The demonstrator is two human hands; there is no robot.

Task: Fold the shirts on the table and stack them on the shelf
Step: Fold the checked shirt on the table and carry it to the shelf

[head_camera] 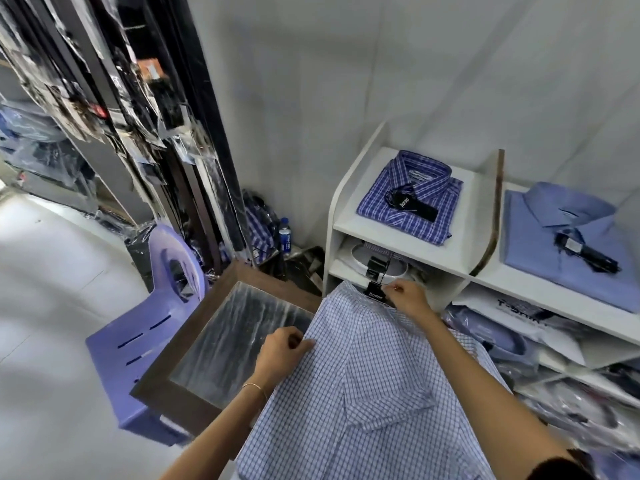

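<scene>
A pale blue-and-white fine-checked cotton shirt lies on a dark wood-framed, glass-topped table, its long axis running away from the person, collar end farthest. The left hand pinches the shirt's left edge between closed fingers. The right hand grips the collar end, fingertips closed beside a small black hang tag. Beyond stands a white wooden shelf holding a folded dark blue plaid shirt; to its right rests a folded plain blue shirt.
</scene>
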